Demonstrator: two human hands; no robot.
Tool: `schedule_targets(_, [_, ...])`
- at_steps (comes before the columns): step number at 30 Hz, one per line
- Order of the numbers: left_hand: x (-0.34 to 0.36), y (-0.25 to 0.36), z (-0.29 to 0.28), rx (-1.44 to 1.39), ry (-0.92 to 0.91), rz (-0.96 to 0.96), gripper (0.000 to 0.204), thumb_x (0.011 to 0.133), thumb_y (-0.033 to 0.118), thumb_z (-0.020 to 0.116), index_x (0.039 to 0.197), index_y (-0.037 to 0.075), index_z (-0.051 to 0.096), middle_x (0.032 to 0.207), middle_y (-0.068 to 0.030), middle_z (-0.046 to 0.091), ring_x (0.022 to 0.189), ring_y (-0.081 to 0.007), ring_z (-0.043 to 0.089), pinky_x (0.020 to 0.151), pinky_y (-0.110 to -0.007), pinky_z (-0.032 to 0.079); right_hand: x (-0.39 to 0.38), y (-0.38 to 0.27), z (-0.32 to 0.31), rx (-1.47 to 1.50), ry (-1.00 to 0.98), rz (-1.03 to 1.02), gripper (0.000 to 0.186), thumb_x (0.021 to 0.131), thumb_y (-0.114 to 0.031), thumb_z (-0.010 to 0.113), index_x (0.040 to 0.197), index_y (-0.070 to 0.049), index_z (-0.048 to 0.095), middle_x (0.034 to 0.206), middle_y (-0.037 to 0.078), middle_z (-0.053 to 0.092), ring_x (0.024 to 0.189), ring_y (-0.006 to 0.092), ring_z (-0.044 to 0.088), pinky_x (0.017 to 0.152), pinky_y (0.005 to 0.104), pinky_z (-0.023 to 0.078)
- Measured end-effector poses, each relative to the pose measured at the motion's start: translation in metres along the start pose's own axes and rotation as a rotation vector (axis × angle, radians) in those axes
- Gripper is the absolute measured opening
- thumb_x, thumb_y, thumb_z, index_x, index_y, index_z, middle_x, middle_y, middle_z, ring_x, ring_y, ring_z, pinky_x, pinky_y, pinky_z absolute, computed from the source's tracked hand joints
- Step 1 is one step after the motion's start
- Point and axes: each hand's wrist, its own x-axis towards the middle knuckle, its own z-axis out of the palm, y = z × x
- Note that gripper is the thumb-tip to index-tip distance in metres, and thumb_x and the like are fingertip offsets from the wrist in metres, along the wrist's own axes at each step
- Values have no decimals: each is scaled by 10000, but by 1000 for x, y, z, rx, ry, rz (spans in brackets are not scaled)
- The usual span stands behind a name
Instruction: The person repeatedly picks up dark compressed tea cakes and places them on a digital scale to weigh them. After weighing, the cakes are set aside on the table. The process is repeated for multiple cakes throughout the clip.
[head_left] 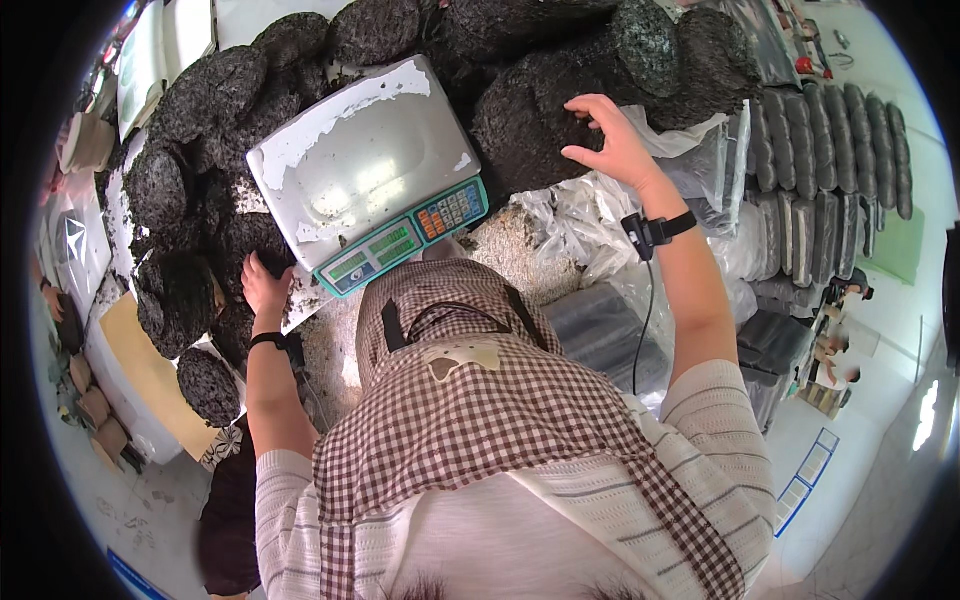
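Round, dark, rough-surfaced cakes that look like dried seaweed (210, 90) lie in heaps around a flat scale. The scale's steel pan (365, 160) bears nothing but white worn patches. Along its near side runs a teal keypad and display panel (400, 238). Left of the scale, my left hand (265, 287) rests at the edge of a dark cake (252, 240), thumb and fingers apart. To the right, my right hand (615, 145) has its fingers spread and curved beside a larger dark cake (525, 125). Nothing shows in its grasp.
Clear plastic bags (590, 225) crumple right of the scale. Beyond them stand rows of packed dark cakes (830, 135). Another dark bundle (610, 330) lies in plastic near my apron. A cable (643, 330) hangs from the right wristband. Other people (835, 355) sit at the far right.
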Motion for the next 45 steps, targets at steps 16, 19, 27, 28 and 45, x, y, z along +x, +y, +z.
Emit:
schedule_targets(16, [-1,19,11,5,13,-57,822,828,303,816,1487,57,391,1613,-201,388,1440,-391,444,1133,-475,466,69,-41,-13,-356,322,-41,613,873,-294,805,1365,10,605,1322,244,619,1244,412,595,1029,450,520])
schedule_targets(19, [-1,18,8,-12,-19,-77,790,839,295,807,1475,55,404,1616,-211,388,1442,-397,450,1132,-473,471,22,-66,-9,-250,110,224,697,823,-381,829,1349,24,614,1324,244,619,1288,413,567,1052,464,507])
schedule_targets(27, [13,8,7,-71,-24,-37,664,878,304,734,1431,43,476,1561,-241,452,1330,-426,552,1079,-486,505,-3,-41,67,-627,64,227,368,793,-250,759,1056,-3,688,1015,154,666,946,352,664,819,493,583])
schedule_targets(28, [17,3,8,-89,-34,-28,639,883,312,721,1418,46,495,1537,-243,478,1303,-428,572,1069,-487,511,-2,-38,68,-642,69,224,337,804,-225,740,1051,-1,695,1010,155,681,945,353,673,823,476,583])
schedule_targets(45, [-28,-9,-76,-1149,731,-299,410,1019,238,593,1320,-40,599,1167,-210,700,1044,-333,657,968,-409,501,22,2,56,-187,283,162,796,831,-473,793,1394,45,572,1445,280,568,1362,426,525,1153,476,433])
